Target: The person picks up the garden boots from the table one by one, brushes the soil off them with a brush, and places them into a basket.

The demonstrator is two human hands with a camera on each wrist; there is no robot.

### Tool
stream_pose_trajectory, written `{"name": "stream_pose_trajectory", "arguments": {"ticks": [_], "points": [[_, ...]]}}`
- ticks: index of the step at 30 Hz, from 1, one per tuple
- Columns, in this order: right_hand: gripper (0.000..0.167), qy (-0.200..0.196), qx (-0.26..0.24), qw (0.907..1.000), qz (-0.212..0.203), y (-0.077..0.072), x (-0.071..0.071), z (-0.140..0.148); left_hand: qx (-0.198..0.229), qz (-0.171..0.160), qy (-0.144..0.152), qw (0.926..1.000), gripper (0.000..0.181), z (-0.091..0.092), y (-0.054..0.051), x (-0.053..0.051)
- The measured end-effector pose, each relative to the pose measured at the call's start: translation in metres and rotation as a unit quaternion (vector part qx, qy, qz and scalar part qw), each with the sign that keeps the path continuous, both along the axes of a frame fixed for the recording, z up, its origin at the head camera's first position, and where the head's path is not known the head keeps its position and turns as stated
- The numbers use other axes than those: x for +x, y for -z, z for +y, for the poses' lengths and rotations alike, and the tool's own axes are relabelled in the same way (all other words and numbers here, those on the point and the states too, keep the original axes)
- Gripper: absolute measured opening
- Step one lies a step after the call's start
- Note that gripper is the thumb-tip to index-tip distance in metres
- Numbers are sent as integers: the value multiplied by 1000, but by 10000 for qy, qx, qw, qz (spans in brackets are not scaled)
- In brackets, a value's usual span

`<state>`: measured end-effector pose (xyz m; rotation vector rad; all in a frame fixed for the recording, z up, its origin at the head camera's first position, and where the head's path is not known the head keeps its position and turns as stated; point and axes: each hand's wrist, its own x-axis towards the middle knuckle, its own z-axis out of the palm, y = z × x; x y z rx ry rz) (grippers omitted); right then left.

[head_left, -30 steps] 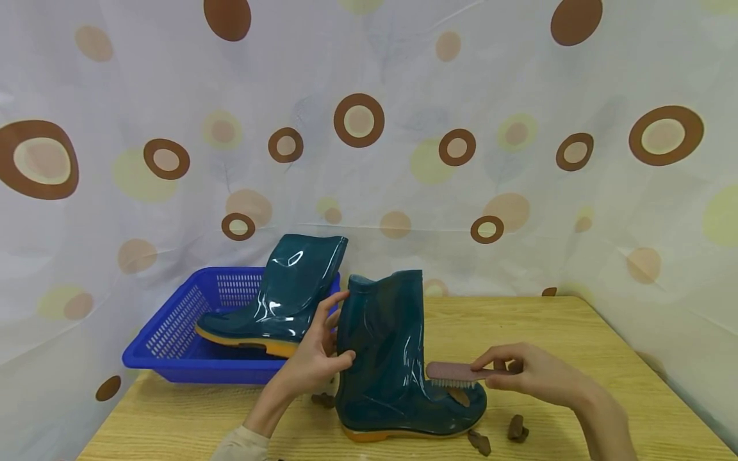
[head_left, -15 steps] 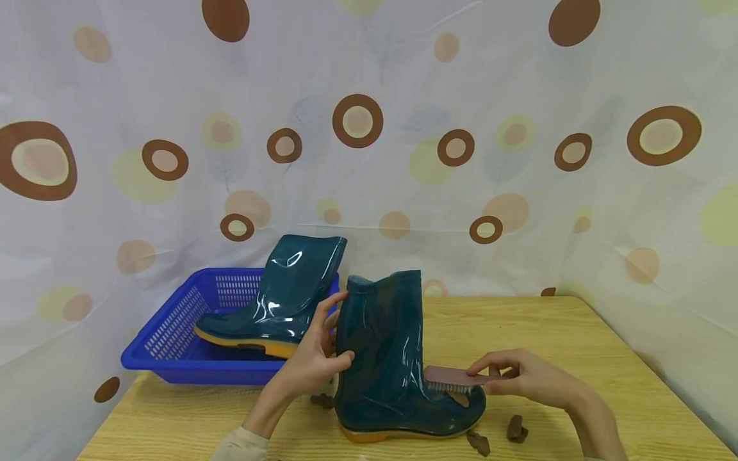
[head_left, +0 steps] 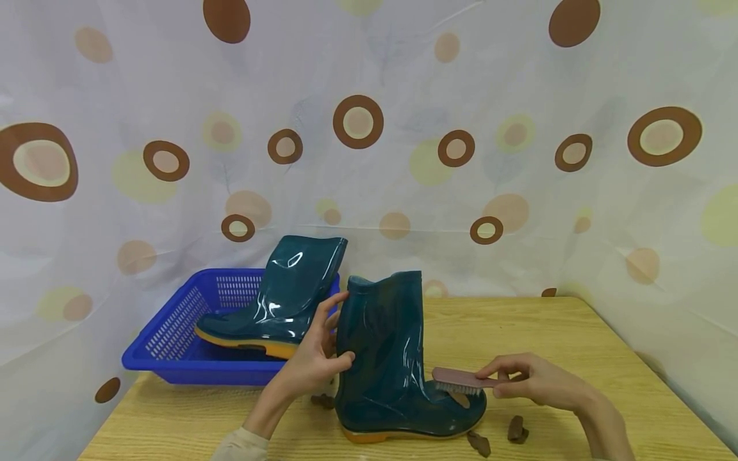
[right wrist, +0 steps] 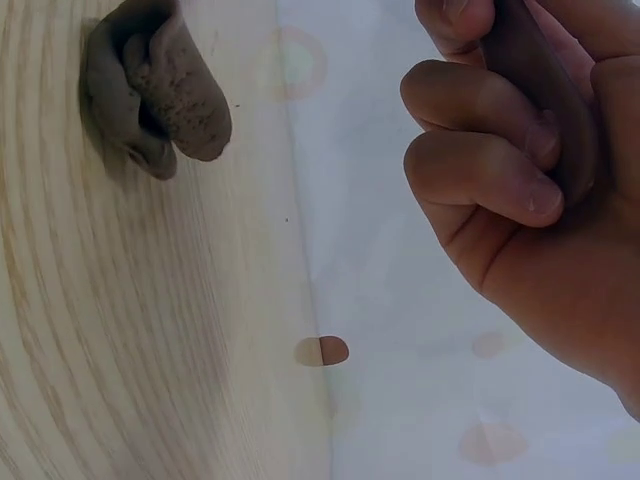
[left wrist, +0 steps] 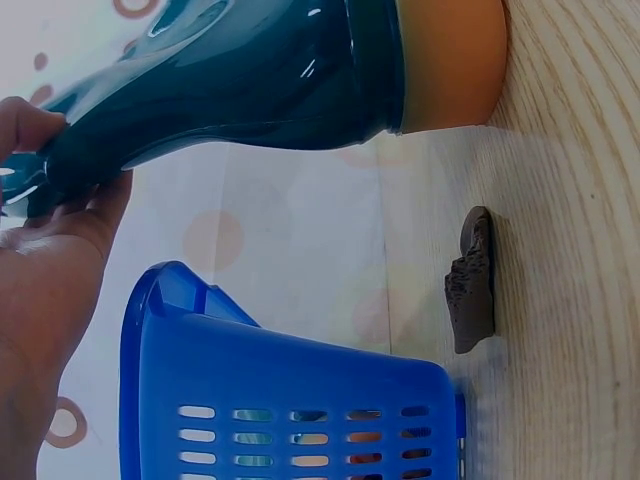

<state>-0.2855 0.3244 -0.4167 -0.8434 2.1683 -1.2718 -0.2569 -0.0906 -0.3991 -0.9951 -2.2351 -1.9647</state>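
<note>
A glossy dark green rubber boot (head_left: 380,358) with an orange sole stands upright on the table, toe to the right. My left hand (head_left: 314,355) grips the back of its shaft, thumb on the near side and fingers reaching behind; the left wrist view shows this grip at the boot's upper part too. Between thumb and fingers, my right hand (head_left: 536,381) holds a pinkish-brown scrub brush (head_left: 458,378) by its handle. The bristles touch the boot's toe area, beside a flat brown patch (head_left: 460,399) stuck there. In the right wrist view, curled fingers wrap the brush handle (right wrist: 545,90).
A blue plastic basket (head_left: 219,371) at the left carries a second green boot (head_left: 294,288), leaning. Brown clay-like lumps lie near the toe (head_left: 478,443), right of it (head_left: 517,429) and behind the heel (left wrist: 472,290). A patterned sheet (head_left: 398,173) hangs behind the wooden table (head_left: 519,326).
The brush dipped left and down against the boot's toe, then came back right toward the toe tip with my right hand. My left hand and the boot keep their place.
</note>
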Motion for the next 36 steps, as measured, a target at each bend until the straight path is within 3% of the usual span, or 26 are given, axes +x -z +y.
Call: {"name": "stream_pose_trajectory", "arguments": {"ticks": [10, 20, 27, 36], "points": [[30, 5, -210, 9998, 75, -3, 2, 13, -38, -36, -33, 10000, 95, 0, 0, 0], [28, 274, 13, 9978, 606, -5, 3, 8, -55, -32, -81, 9999, 96, 0, 1, -1], [28, 42, 43, 9994, 335, -6, 1, -3, -51, -20, -93, 9999, 96, -1, 1, -1], [30, -165, -199, 9996, 94, -6, 2, 14, -63, -34, -73, 9999, 96, -1, 1, -1]]}}
